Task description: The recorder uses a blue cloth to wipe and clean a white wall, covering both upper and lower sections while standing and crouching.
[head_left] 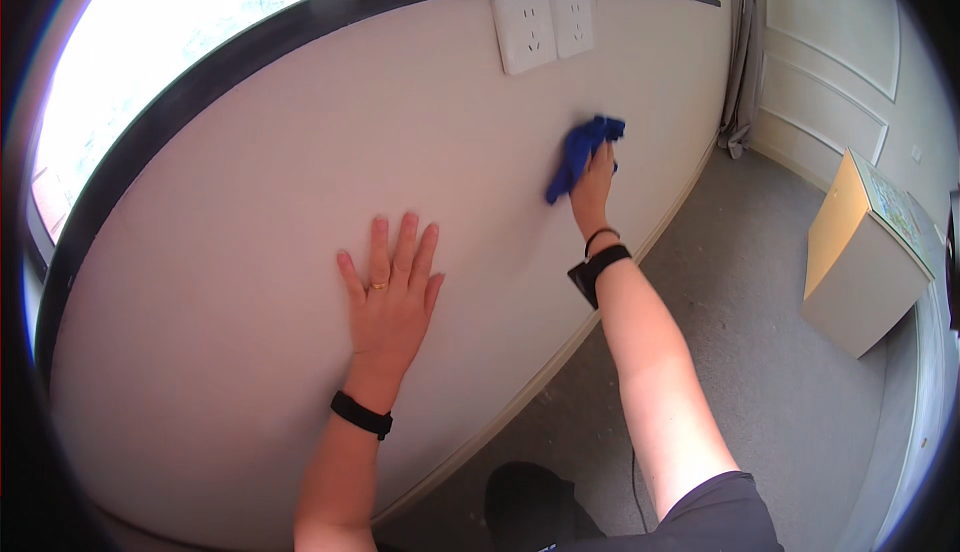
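Though wall pale, floor grey.

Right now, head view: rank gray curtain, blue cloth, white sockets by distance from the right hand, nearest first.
1. Blue cloth: in the right hand, touching it.
2. White sockets: above the hand, slightly left.
3. Gray curtain: farthest off, upper right.

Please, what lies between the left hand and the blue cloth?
In the head view, only bare wall lies between the left hand and the cloth.
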A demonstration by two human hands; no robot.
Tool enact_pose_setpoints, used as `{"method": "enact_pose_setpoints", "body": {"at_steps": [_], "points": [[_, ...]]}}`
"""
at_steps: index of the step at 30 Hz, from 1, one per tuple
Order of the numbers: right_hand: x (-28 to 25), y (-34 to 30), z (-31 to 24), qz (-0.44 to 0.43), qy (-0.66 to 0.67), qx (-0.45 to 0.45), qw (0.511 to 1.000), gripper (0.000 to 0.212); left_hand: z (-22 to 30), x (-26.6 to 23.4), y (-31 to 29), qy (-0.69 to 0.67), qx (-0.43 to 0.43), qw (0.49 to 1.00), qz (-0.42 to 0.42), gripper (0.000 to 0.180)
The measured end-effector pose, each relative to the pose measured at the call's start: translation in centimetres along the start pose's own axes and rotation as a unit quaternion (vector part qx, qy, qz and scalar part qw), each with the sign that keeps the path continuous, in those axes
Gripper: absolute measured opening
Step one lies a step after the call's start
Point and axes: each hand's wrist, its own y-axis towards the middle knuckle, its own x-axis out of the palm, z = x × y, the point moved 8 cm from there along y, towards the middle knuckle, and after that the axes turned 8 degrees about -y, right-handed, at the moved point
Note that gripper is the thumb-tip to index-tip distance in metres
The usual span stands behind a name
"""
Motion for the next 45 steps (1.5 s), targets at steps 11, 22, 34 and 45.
{"method": "enact_pose_setpoints", "body": {"at_steps": [11,22,34,45], "points": [[0.0,-5.2,2.4,-0.058,0.106,0.144,0.982,0.046,-0.1,-0.3,0.3,0.009,0.002,1.0,-0.002,0.059],[-2.6,2.0,-11.2,-0.036,0.026,-0.039,0.998,0.038,-0.1,-0.1,0.1,-0.001,-0.002,1.0,0.0,0.06],[-0.7,-12.7,-4.2,-0.075,-0.002,0.116,0.99,0.043,-0.5,-0.4,0.2,0.002,-0.001,1.0,0.001,0.061],[-1.5,-2.5,-13.2,-0.024,0.022,-0.029,0.999,0.043,-0.6,-0.6,0.6,-0.091,0.006,0.996,0.007,0.061]]}}
